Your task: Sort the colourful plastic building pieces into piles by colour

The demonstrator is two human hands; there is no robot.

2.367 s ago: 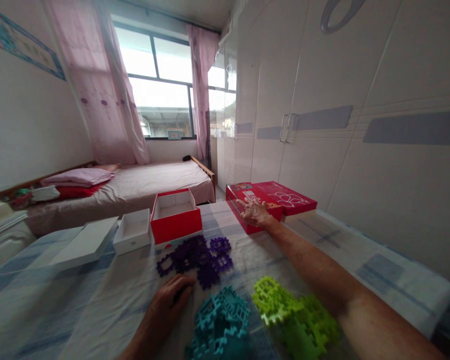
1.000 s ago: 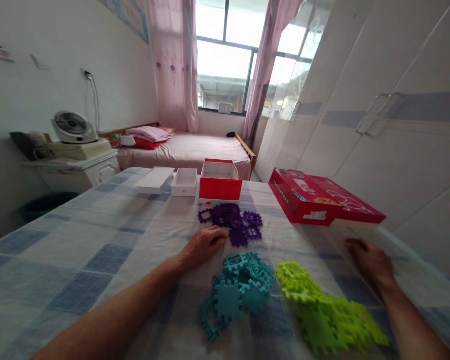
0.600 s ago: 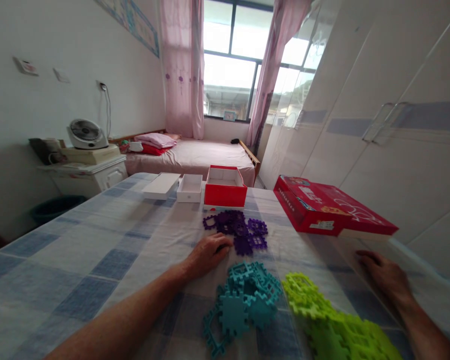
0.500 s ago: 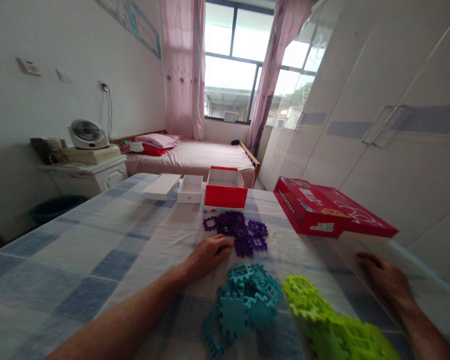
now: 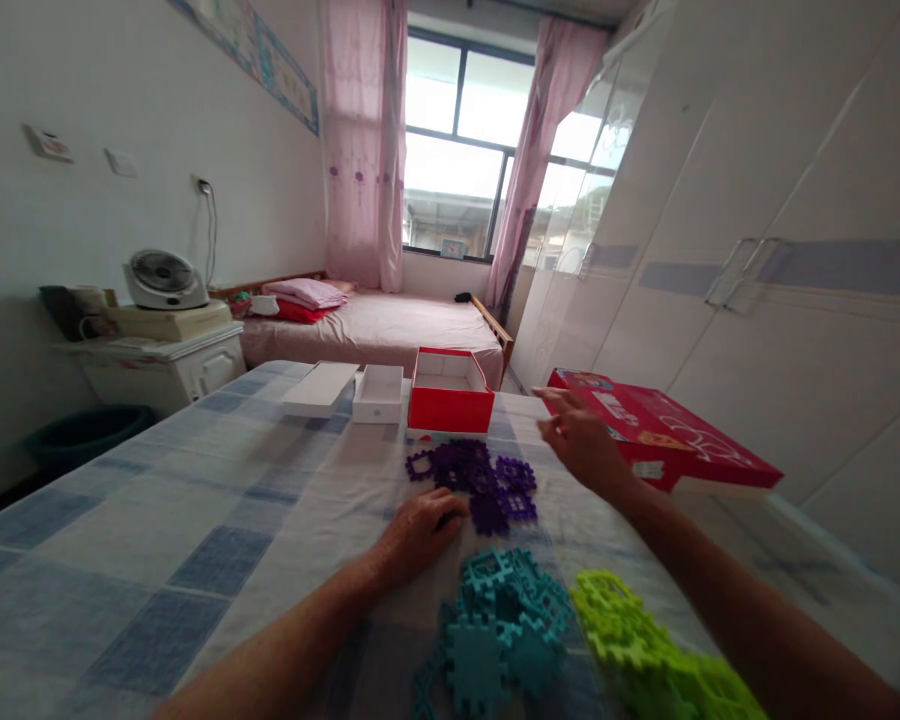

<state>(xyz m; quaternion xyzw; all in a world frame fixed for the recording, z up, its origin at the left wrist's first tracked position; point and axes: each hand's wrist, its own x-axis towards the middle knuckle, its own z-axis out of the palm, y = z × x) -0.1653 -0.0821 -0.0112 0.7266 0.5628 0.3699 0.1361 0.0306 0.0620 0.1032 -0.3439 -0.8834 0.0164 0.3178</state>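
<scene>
My left hand point(image 5: 422, 528) rests on the tablecloth with loosely curled fingers, the thumb apart from them. Its fingertips lie at the edge of a pile of purple interlocking plastic pieces point(image 5: 469, 475); nothing shows in its grasp. Held above the table, my right hand point(image 5: 581, 437) has its fingers stretched out and holds nothing. It passes in front of the left end of a red lidded box point(image 5: 667, 425); contact with the box cannot be made out. Nearer me are a heap of teal notched pieces point(image 5: 476, 650) and a lime-green heap point(image 5: 630, 630), partly covered by my right forearm.
An open red box point(image 5: 450, 410) stands at the table's far side, beside a white tray-like box point(image 5: 377, 398) and a white lid point(image 5: 319, 390). Blue and white checked cloth point(image 5: 202, 560) covers the table. Beyond are a bed point(image 5: 397, 320) and a wardrobe point(image 5: 795, 200).
My right hand has moved from the table's right side, forward and left, to beside the red lidded box. My left hand stays by the purple pieces. The view has tilted slightly up.
</scene>
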